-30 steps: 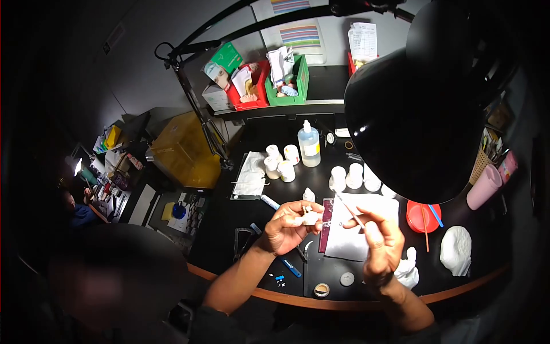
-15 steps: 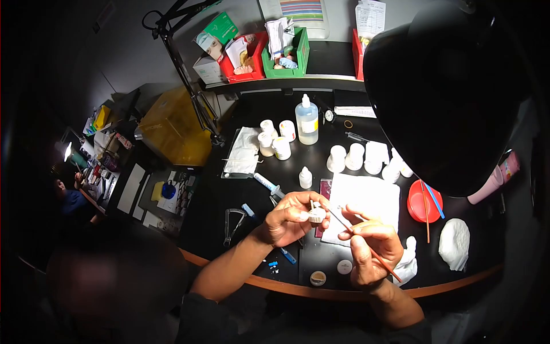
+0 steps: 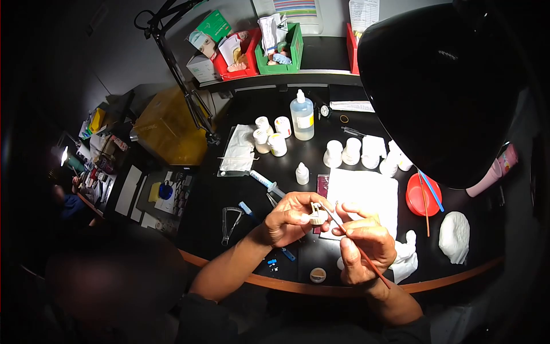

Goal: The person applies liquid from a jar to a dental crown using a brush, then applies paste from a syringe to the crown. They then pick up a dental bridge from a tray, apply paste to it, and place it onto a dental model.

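Note:
My left hand pinches a small pale dental model between thumb and fingers, raised over the desk. In my right hand is a thin brush with a reddish handle, its shaft slanting up and left. The brush's far end is at the model's right side; whether it touches cannot be made out. Beneath and behind the hands lies a white paper sheet, partly over a dark red pad. A small round pot sits near the desk's front edge.
White jars and a large clear bottle stand behind, with a dropper bottle nearer. To the right are a red bowl and crumpled white tissue. A black lamp head hangs at upper right. Calipers lie left.
My right hand has moved slightly left, bringing the brush closer to the model. The model appears turned a little in my left hand. The camera view has shifted slightly.

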{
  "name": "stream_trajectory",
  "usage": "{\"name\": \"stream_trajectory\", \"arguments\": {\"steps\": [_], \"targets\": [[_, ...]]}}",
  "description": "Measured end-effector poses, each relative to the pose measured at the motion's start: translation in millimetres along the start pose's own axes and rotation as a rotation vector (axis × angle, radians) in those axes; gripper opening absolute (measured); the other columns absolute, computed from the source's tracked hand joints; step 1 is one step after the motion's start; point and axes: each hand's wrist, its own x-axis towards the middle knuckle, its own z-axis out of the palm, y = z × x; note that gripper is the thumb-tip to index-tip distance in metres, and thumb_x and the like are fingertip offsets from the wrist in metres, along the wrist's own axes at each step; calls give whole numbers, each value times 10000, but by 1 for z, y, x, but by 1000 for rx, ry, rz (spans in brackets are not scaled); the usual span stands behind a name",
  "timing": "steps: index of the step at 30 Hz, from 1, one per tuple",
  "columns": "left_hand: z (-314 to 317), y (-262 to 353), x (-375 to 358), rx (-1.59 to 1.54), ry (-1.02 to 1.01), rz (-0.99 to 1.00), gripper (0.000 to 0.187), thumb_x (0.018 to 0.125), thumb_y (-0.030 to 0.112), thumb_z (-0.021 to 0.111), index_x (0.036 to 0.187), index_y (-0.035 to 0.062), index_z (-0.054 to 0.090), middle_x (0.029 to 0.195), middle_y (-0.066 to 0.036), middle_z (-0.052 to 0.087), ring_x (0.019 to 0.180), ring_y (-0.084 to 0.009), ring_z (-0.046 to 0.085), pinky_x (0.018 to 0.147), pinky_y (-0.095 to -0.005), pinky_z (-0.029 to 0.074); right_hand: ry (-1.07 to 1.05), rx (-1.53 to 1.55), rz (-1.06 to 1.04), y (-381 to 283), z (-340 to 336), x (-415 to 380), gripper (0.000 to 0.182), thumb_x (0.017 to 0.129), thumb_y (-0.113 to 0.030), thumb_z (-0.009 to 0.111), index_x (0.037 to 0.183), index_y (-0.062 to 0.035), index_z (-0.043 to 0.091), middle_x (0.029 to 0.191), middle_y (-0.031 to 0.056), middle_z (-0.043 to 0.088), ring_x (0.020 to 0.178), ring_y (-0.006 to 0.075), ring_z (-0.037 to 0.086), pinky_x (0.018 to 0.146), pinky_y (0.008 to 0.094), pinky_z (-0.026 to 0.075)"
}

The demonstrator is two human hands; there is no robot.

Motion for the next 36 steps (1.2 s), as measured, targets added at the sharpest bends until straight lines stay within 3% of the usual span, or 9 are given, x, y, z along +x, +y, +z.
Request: {"name": "stream_trajectory", "arguments": {"steps": [1, 5, 15, 19, 22, 28, 31, 36], "targets": [[2, 1, 0, 10, 10, 0, 531, 855, 172, 668, 1310, -101, 633, 1136, -170, 712, 1040, -232, 699, 964, -344, 537, -1, -7, 1, 0, 0, -1, 186, 928, 72, 586, 1103, 14, 574, 882, 174, 689, 1226, 391, 623, 1103, 606, 512], [4, 1, 1, 20, 19, -7, 520, 863, 152, 680, 1316, -100, 635, 1156, -164, 712, 1054, -224, 696, 992, -350, 531, 105, -15, -16, -2, 5, 1, 181, 855, 61, 668, 1015, -12, 626, 870, 150, 752, 932, 276, 733, 1050, 508, 521], [2, 1, 1, 31, -6, 6, 518, 859, 129, 682, 1312, -118, 632, 1211, -173, 701, 1095, -227, 699, 1025, -363, 544, 101, -91, -94, -1, 4, 4, 186, 819, 70, 685, 949, -38, 606, 813, 119, 722, 927, 311, 716, 968, 476, 537], [3, -1, -1, 59, 88, -11, 582, 763, 204, 727, 1226, -143, 660, 1184, -229, 669, 1112, -279, 678, 1023, -391, 540, 90, -152, -125, -2, 4, 5, 199, 793, 73, 697, 929, -39, 604, 789, 108, 716, 935, 327, 721, 932, 456, 540], [1, -2, -1, 72, 87, -13, 587, 757, 213, 729, 1219, -143, 662, 1184, -227, 669, 1120, -274, 672, 1040, -387, 524, 39, -148, -85, -5, 3, 4, 161, 856, 68, 635, 968, -37, 588, 792, 142, 708, 1017, 303, 636, 1033, 476, 475], [6, 1, 1, 92, 100, -21, 589, 751, 217, 727, 1214, -141, 666, 1178, -221, 669, 1119, -271, 668, 1042, -383, 518, 32, -154, -105, -4, 3, 5, 155, 843, 56, 633, 969, -29, 603, 782, 137, 706, 1010, 308, 643, 1001, 471, 497], [5, 1, 0, 97, 99, -24, 584, 754, 215, 725, 1212, -142, 666, 1175, -219, 668, 1114, -270, 669, 1039, -382, 519, 68, -148, -138, 0, 1, 4, 202, 762, 81, 695, 903, -30, 602, 790, 112, 707, 977, 360, 719, 884, 444, 552], [6, 1, 1, 83, 106, -20, 578, 765, 214, 725, 1215, -144, 663, 1181, -227, 665, 1113, -272, 671, 1020, -377, 532, 56, -185, -135, -1, 1, 6, 210, 751, 86, 687, 907, -28, 605, 796, 112, 704, 977, 361, 717, 874, 443, 554]]}}
